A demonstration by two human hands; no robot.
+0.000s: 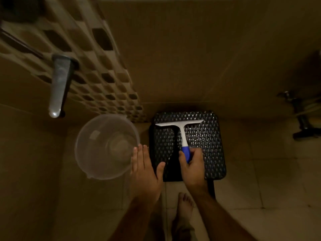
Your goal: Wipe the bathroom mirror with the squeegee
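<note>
A white squeegee (180,129) with a blue grip lies on a black woven stool (208,145), its blade toward the wall. My right hand (192,164) is wrapped around the blue grip. My left hand (145,169) hovers flat with fingers straight, between the stool and a clear plastic bucket (106,146), holding nothing. No mirror shows in this view.
A metal tap handle (59,84) sticks out of the patterned tiled wall on the left, above the bucket. Dark plumbing fittings (302,117) stand at the right. My bare foot (184,213) rests on the tiled floor below the stool. The room is dim.
</note>
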